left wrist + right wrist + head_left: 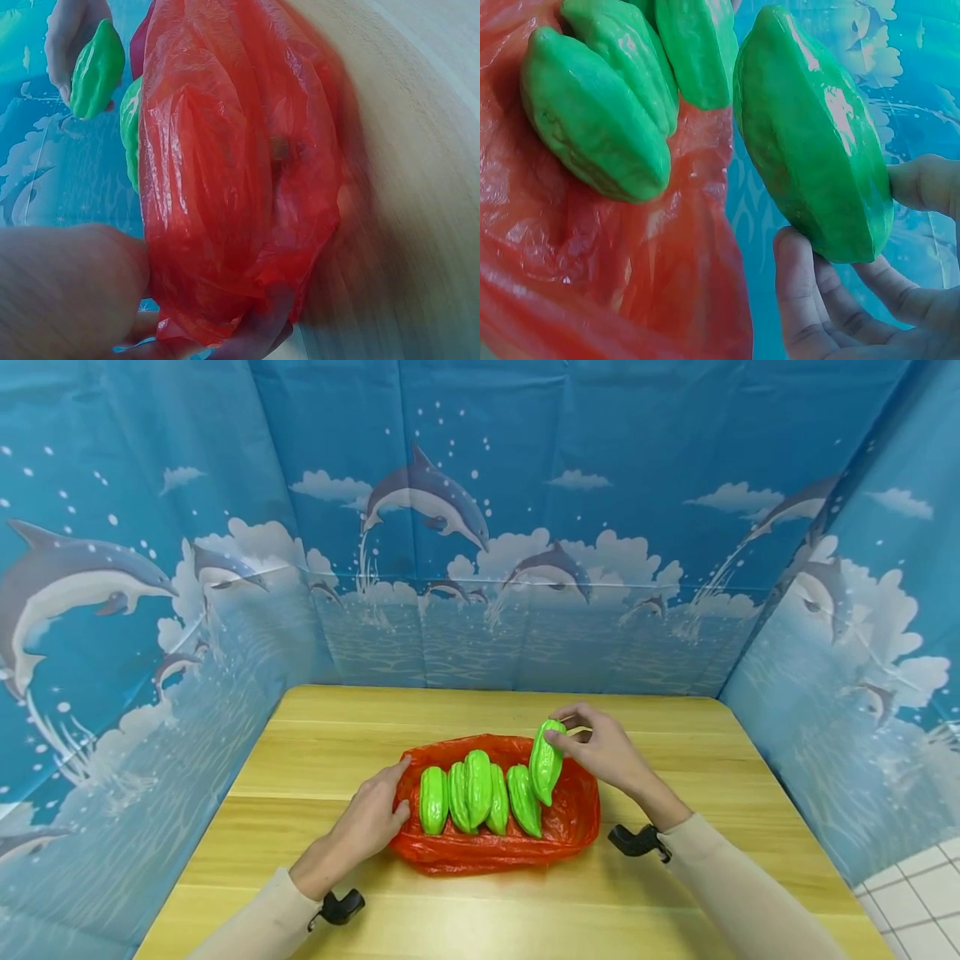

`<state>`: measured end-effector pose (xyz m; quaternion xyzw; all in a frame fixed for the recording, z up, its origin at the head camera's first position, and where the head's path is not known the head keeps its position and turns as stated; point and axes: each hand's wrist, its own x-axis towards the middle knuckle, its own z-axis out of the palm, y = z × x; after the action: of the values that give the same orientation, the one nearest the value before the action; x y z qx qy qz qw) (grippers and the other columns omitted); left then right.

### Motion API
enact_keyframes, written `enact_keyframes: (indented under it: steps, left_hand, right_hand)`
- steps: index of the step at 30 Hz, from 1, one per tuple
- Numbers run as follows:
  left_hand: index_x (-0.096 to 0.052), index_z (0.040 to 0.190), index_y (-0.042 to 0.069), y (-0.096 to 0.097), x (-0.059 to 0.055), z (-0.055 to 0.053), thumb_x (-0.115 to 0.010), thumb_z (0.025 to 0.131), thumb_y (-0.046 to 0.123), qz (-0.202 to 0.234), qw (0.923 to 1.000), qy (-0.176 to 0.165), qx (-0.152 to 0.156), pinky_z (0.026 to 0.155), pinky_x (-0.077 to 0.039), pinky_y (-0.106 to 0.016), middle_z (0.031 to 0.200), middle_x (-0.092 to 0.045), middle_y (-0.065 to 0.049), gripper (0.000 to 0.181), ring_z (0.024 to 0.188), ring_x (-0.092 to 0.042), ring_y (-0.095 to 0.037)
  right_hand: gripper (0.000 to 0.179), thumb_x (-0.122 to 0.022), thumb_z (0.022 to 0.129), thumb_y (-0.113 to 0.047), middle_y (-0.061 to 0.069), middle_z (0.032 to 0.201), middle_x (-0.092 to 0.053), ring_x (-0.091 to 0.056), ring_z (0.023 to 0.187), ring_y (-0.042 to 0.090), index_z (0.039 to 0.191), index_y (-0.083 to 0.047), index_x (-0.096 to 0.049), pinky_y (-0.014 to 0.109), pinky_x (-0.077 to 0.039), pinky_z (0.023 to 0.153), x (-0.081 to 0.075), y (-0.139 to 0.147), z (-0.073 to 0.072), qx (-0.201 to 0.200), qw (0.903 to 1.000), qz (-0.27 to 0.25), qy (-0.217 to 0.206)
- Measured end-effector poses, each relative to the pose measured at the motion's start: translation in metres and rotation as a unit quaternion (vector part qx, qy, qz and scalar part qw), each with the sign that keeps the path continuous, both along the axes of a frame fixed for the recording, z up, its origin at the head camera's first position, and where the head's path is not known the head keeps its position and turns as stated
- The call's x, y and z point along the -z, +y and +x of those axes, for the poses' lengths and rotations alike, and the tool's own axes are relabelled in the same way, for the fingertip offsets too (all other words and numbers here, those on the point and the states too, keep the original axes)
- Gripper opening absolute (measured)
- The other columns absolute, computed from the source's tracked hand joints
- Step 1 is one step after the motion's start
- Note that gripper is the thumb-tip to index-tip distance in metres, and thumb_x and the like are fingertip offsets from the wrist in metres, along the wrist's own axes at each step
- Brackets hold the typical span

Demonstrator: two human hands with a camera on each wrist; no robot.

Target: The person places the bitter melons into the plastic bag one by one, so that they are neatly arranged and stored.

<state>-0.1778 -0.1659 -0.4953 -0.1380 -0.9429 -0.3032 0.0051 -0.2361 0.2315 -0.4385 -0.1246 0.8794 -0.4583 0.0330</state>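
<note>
My right hand point(602, 748) pinches a glossy green ridged fruit point(546, 764) by its upper end, over the right part of a red plastic bag point(480, 858). In the right wrist view, thumb and fingertips hold one end of this fruit point(810, 142), and its tapered end points away. Several more green fruits point(433, 802) lie side by side in the bag, one resting on top of others. At the bag's left end, my left hand point(367, 808) holds the edge; the left wrist view shows its fingers point(262, 326) against the red film.
The bag sits on a light wooden table point(315, 727). A blue curtain point(510, 643) with printed dolphins surrounds the table's back and sides. Black wrist mounts point(637, 840) hang beneath both sleeves. White floor tiles point(918, 893) show at the lower right.
</note>
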Motion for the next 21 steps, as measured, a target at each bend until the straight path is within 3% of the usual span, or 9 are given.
enact_keyframes:
  steps: [13, 21]
  left_hand:
    - [-0.049, 0.17, -0.01, 0.001, 0.0, 0.001, -0.074, 0.105, -0.004, -0.003, 1.0, 0.007, 0.001, 0.128, -0.056, -0.064, 0.169, -0.06, -0.033, 0.07, 0.157, -0.062, -0.051]
    - [-0.048, 0.172, -0.009, 0.003, -0.002, 0.0, -0.074, 0.106, -0.002, -0.005, 1.0, -0.004, -0.003, 0.128, -0.055, -0.064, 0.171, -0.058, -0.033, 0.071, 0.158, -0.061, -0.051]
  right_hand:
    - [0.043, -0.076, 0.114, -0.043, 0.018, 0.141, -0.076, -0.081, 0.115, 0.03, 0.146, -0.016, -0.074, 0.046, -0.071, 0.097, 0.008, -0.019, -0.007, -0.024, 0.9991, 0.034, 0.005]
    - [0.042, -0.076, 0.114, -0.042, 0.018, 0.136, -0.078, -0.081, 0.102, 0.022, 0.146, -0.015, -0.076, 0.04, -0.069, 0.085, 0.014, -0.032, -0.009, -0.039, 0.9981, 0.045, -0.013]
